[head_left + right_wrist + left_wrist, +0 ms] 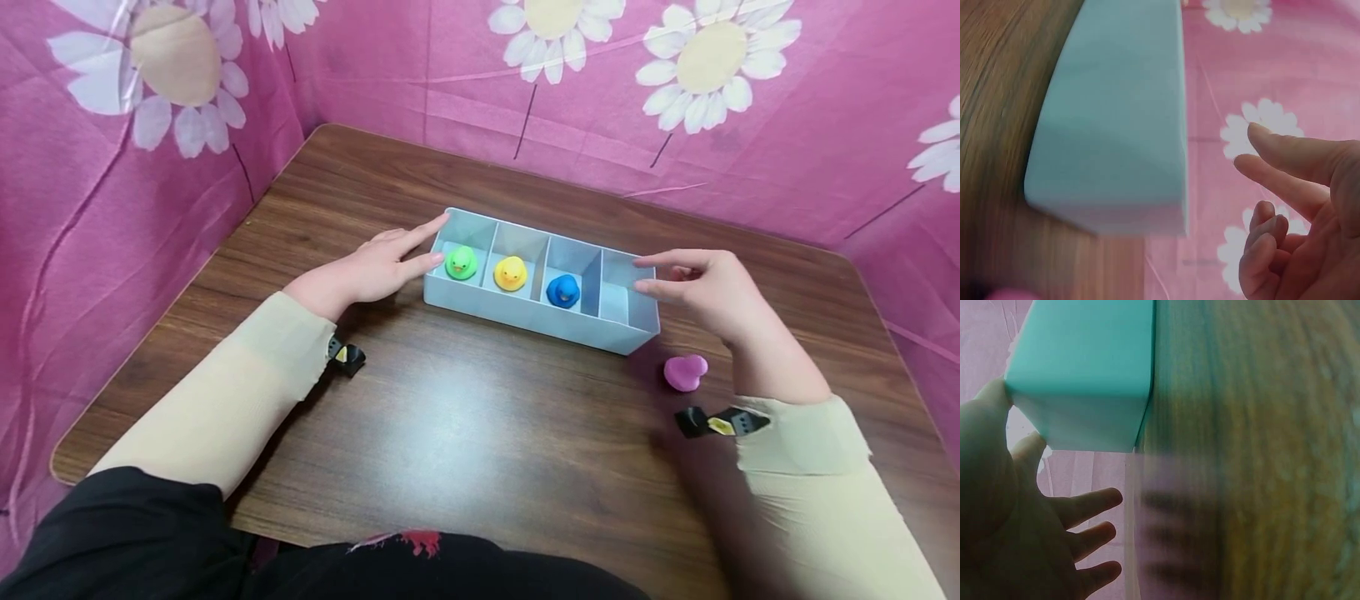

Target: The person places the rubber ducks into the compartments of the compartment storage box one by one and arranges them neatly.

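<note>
A light blue box with a row of compartments sits on the table. From left to right it holds a green rubber duck, a yellow rubber duck and a blue rubber duck; the rightmost compartment is bare. My left hand touches the box's left end with thumb and index finger at the rim, the other fingers spread in the left wrist view. Over the right end hovers my right hand, thumb and index finger extended and apart, other fingers curled, nothing between them.
A small pink object, rounded and duck-like, lies on the wooden table right of the box, near my right wrist. Pink cloth with white daisies hangs behind the table and along its left side.
</note>
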Available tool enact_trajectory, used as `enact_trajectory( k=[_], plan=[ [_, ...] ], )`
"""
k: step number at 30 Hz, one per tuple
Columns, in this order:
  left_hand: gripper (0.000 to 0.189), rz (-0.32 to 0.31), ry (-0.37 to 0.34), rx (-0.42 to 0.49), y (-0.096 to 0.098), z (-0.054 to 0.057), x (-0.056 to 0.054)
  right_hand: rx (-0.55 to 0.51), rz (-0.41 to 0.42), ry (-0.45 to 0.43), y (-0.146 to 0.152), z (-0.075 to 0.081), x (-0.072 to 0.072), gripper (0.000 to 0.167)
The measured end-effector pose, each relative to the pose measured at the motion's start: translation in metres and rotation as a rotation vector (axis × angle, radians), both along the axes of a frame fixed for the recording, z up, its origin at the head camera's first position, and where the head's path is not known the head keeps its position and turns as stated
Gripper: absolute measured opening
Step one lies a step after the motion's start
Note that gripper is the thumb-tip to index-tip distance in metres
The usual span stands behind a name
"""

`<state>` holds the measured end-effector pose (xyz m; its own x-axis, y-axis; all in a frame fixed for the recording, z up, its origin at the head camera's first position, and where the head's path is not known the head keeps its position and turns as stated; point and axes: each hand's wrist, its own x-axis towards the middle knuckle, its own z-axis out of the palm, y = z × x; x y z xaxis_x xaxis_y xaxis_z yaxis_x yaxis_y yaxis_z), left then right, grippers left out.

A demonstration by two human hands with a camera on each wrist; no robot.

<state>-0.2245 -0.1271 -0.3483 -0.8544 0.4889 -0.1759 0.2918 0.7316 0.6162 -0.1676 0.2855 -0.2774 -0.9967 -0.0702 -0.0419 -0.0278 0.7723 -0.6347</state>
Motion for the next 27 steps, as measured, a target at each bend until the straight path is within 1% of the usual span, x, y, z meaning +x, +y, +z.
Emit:
enact_trajectory(
  k=[4, 7, 11, 16, 19, 24, 27],
  plan=[
    [0.065, 0.002, -0.006, 0.001, 0.000, 0.000, 0.000, -0.010, -0.047, -0.011, 0.027, 0.002, 0.015, 0.044],
    [0.065, 0.003, -0.011, 0.003, 0.000, -0.001, 0.000, -0.019, -0.069, -0.027, 0.048, -0.003, 0.026, 0.042],
    [0.065, 0.007, -0.014, 0.002, 0.001, -0.003, -0.001, -0.050, -0.092, -0.064, 0.077, -0.015, 0.040, 0.040],
    [0.065, 0.004, -0.014, 0.006, 0.001, -0.002, -0.001, -0.075, -0.070, -0.104, 0.104, -0.035, 0.055, 0.035],
    [0.065, 0.004, -0.010, 0.005, 0.000, -0.001, 0.000, -0.129, -0.062, -0.138, 0.110, -0.047, 0.061, 0.031],
    [0.065, 0.002, -0.007, 0.002, 0.000, 0.002, 0.003, -0.264, -0.102, -0.209, 0.107, -0.062, 0.069, 0.029],
    [0.065, 0.002, -0.007, 0.003, 0.001, 0.003, 0.004, -0.303, -0.126, -0.231, 0.103, -0.067, 0.072, 0.026]
  ],
)
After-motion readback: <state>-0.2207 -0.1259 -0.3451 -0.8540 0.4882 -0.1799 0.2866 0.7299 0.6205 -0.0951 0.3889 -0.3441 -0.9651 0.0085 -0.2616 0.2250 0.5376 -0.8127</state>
